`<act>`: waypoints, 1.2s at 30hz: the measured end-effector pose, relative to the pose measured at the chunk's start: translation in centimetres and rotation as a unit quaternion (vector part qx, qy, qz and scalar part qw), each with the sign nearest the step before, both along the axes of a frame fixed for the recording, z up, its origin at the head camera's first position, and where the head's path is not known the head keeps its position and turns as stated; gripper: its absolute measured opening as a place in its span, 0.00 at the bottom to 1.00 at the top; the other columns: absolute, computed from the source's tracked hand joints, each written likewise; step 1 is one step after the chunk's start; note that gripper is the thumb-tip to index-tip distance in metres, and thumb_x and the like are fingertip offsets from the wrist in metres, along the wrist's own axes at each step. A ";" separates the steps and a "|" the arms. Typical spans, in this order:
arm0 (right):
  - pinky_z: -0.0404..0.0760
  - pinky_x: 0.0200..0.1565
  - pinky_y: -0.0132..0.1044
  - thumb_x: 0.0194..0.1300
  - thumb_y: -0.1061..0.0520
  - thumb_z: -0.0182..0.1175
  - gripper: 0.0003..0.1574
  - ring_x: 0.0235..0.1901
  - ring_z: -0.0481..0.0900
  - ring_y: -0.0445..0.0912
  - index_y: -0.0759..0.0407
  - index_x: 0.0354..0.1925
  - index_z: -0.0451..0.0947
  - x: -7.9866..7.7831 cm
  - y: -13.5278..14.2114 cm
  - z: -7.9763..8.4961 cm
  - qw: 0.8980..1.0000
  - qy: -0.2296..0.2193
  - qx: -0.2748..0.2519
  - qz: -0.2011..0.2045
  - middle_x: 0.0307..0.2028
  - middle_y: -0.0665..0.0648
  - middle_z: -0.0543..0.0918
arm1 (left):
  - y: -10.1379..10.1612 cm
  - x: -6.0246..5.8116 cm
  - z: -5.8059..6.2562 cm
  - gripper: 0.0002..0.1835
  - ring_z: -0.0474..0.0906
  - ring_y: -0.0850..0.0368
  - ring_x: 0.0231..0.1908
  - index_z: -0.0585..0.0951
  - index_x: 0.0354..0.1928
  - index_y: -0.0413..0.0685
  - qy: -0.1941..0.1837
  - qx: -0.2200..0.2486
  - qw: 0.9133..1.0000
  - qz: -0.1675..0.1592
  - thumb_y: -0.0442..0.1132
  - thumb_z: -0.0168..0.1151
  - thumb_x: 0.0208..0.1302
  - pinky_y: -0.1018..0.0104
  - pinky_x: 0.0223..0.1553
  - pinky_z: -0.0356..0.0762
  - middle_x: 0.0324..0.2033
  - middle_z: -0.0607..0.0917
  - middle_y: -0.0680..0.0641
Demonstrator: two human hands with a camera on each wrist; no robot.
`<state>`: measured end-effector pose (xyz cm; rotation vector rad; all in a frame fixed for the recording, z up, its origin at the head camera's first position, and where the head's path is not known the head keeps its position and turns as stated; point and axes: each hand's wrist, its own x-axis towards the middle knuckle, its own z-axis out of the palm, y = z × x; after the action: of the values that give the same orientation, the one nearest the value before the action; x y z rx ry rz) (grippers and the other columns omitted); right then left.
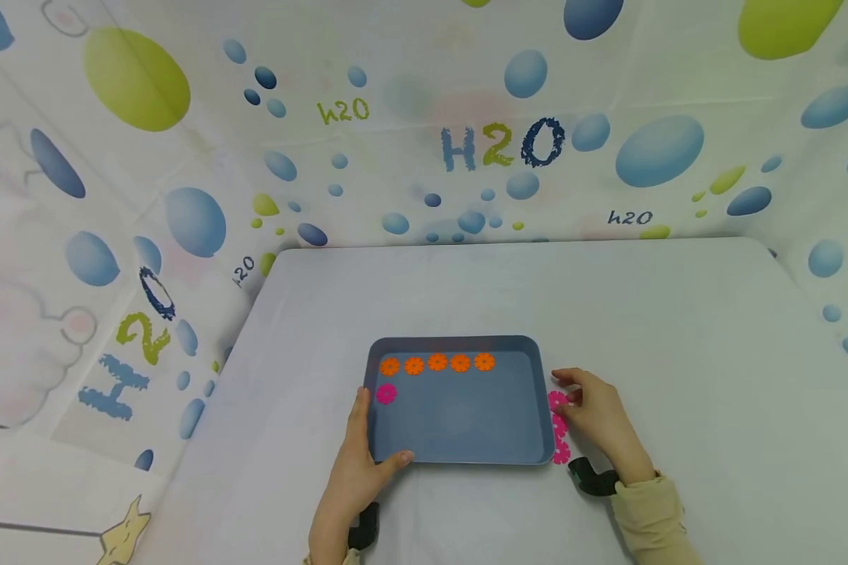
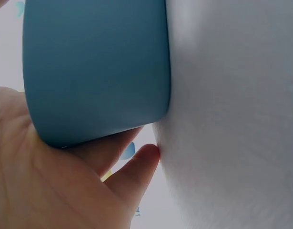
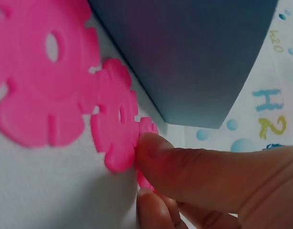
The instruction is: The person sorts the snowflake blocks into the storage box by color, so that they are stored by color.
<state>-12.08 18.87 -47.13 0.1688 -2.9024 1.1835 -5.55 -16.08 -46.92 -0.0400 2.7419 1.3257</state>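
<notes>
Left hand (image 1: 353,472) held near-left corner of blue-grey rectangular tray (image 1: 466,428), thumb at near rim, fingers along left side. Right hand (image 1: 603,410) pinched farthest pink notched round disc (image 1: 557,399) between thumb and fingers, just outside tray's right wall. Two more flat pink discs (image 1: 561,452) lay nearer on white cloth-covered table (image 1: 678,329). Inside tray: five orange notched discs (image 1: 437,362) in row along far wall; single pink disc (image 1: 386,394) below leftmost one.
</notes>
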 end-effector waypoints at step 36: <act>0.86 0.39 0.38 0.73 0.57 0.54 0.23 0.31 0.87 0.42 0.78 0.52 0.74 -5.2 -3.2 5.4 0.949 -0.167 -0.260 0.059 0.39 0.68 0.86 | 0.4 0.0 0.2 0.61 0.43 0.37 0.75 0.40 0.77 0.47 0.010 0.004 1.000 0.005 0.49 0.74 0.53 0.38 0.70 0.52 0.77 0.43 0.39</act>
<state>-17.24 15.72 -41.68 0.1502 -2.7273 2.1331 -5.55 -15.67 -46.71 -0.0404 2.7567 1.3477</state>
